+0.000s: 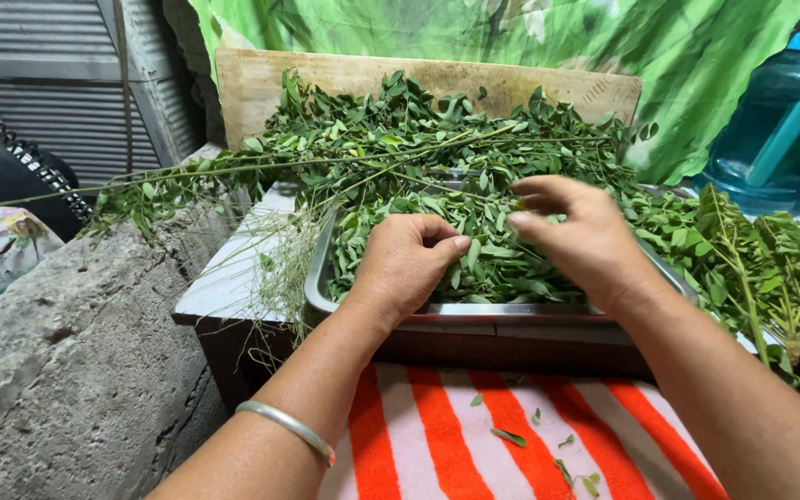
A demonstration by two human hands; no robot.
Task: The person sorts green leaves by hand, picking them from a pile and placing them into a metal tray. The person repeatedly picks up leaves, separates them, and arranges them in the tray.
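Two hands (406,264) (574,236), one tray (318,278) (steel) — one bangle (287,426).

Leafy branches (437,139) are lying across the tray (318,287) from behind, closing the far side. A wooden board (252,83) is standing behind them. A bottle (780,120) is blocking the right. The near edge is staying free above the striped cloth (437,435).

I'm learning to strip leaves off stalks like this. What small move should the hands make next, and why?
Probably let the pinched leaflets fall into the metal tray. Both the left hand and right hand hover over its heap of loose leaves, fingertips closed on greenery, while unstripped branches wait behind.
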